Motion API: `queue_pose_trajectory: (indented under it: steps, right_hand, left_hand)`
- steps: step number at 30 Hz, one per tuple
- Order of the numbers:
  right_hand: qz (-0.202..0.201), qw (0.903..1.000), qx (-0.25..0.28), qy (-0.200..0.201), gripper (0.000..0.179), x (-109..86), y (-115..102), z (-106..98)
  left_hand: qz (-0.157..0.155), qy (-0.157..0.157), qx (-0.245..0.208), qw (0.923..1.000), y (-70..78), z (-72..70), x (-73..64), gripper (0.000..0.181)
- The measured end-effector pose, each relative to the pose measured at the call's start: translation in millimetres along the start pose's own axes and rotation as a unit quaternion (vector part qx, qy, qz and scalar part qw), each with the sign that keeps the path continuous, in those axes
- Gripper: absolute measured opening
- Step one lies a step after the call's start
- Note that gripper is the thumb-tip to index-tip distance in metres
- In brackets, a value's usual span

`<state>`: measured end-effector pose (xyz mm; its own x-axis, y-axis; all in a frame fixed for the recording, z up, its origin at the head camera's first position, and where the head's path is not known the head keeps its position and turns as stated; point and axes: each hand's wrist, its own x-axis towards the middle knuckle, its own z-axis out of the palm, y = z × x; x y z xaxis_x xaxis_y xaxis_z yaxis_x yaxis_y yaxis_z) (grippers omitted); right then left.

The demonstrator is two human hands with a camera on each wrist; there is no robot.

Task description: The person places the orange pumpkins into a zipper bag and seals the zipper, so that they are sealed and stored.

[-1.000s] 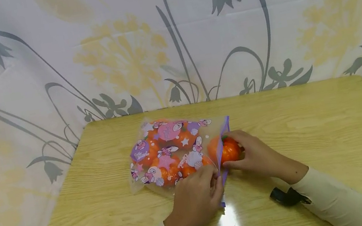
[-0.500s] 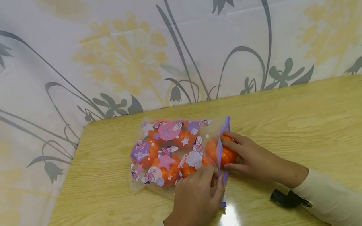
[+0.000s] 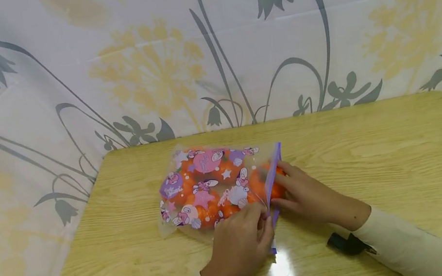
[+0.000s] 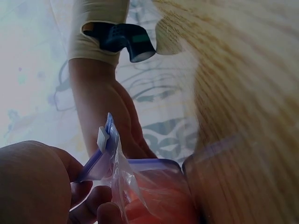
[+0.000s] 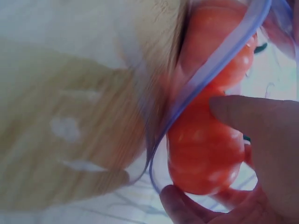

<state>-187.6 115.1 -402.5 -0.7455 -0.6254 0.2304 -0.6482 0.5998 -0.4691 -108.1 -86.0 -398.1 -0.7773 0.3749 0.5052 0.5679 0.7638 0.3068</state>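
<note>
A clear printed zip bag [image 3: 237, 194] lies on the table, with several orange-red fruits inside. My left hand [image 3: 240, 248] pinches the near side of its purple-edged mouth. In the left wrist view, a white slider [image 4: 102, 138] sits on the zip beside those fingers. My right hand [image 3: 313, 195] holds a ribbed orange-red tomato [image 5: 203, 154] at the mouth, thumb and fingers around it. The tomato lies partly inside the purple rim [image 5: 205, 74], touching or close to another tomato [image 5: 210, 39] deeper in. The rim hides part of the right fingertips in the head view.
The bag rests on a light wood-grain table [image 3: 383, 153]. Behind the table's far edge hangs a flower-patterned cloth [image 3: 343, 27]. Black camera mounts [image 3: 348, 243] are strapped at both wrists.
My right hand has moved slightly left, bringing the tomato from outside the rim further into the bag's mouth. My left hand keeps its pinch in the same place.
</note>
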Motion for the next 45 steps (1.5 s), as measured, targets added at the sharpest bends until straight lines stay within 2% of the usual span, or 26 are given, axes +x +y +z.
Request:
queue_pose_trajectory:
  steps: [5,10,17,20,30,35,38,41,45]
  right_hand:
    - [0.0,0.9991,0.041,-0.01,0.064,7.9,-0.8,3.9]
    - [0.021,0.9952,0.093,-0.021,0.075,11.2,3.1,5.3]
    - [0.07,0.9793,0.188,-0.028,0.068,14.8,9.4,8.6]
    - [0.086,0.9747,0.205,-0.025,0.066,14.6,10.2,9.9]
    - [0.124,0.9668,0.224,-0.005,0.062,16.4,6.5,7.3]
    - [0.136,0.962,0.237,0.012,0.067,17.5,5.8,7.7]
    - [0.137,0.9655,0.22,0.031,0.067,20.0,6.2,7.9]
    - [0.138,0.97,0.195,0.048,0.06,21.1,7.1,8.3]
    - [0.14,0.9713,0.185,0.052,0.052,19.6,8.3,7.9]
  left_hand:
    - [0.003,0.002,0.004,1.0,0.9,0.4,0.3,0.011]
    - [0.004,-0.004,0.002,1.0,2.6,-0.4,1.2,0.011]
    - [0.003,-0.012,0.011,0.9999,2.0,-3.4,1.7,0.012]
    - [0.005,-0.017,0.007,0.9998,1.9,-3.7,1.1,0.013]
    - [0.002,-0.026,0.008,0.9996,1.0,-5.2,2.9,0.012]
    - [0.004,-0.024,0.009,0.9997,0.5,-4.9,3.6,0.012]
    - [0.006,-0.022,0.01,0.9997,0.5,-5.0,4.4,0.012]
    - [0.007,-0.021,0.008,0.9997,0.9,-5.2,5.1,0.012]
    - [0.01,-0.018,0.011,0.9997,1.3,-5.3,5.2,0.013]
